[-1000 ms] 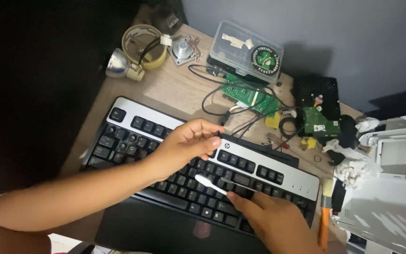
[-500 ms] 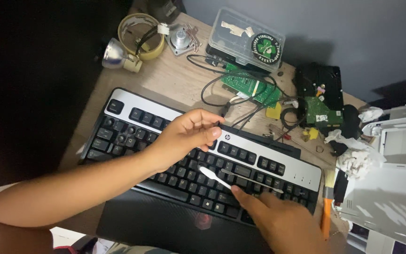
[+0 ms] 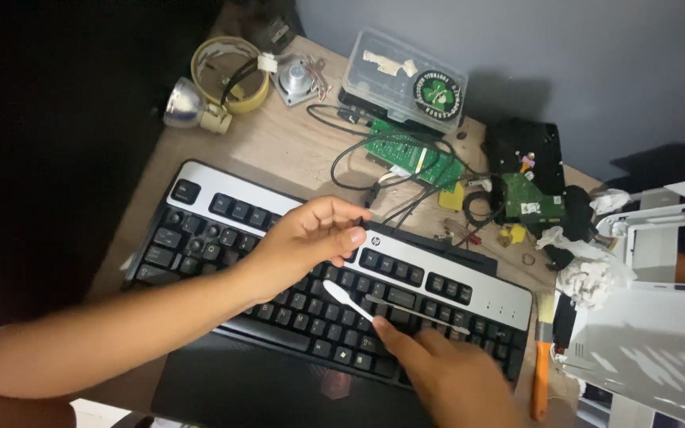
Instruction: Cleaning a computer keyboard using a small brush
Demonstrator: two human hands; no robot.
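- The keyboard (image 3: 406,273) — black keys, silver top strip — lies slantwise on the wooden desk (image 3: 279,150), its near edge over a dark pad (image 3: 263,388).
- Left hand (image 3: 307,238) rests on the middle keys, fingers curled loosely together, clamped on nothing.
- Right hand (image 3: 445,376), at the near edge, pinches a thin white toothbrush (image 3: 350,301), its head on the keys.
- Open wood shows only beyond the keyboard's left corner; circuit boards (image 3: 414,154), cables and a clear box (image 3: 402,79) crowd the far edge.

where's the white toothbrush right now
In the head view, the white toothbrush lies angled over the black-and-silver keyboard, low centre, pinched by the right hand.
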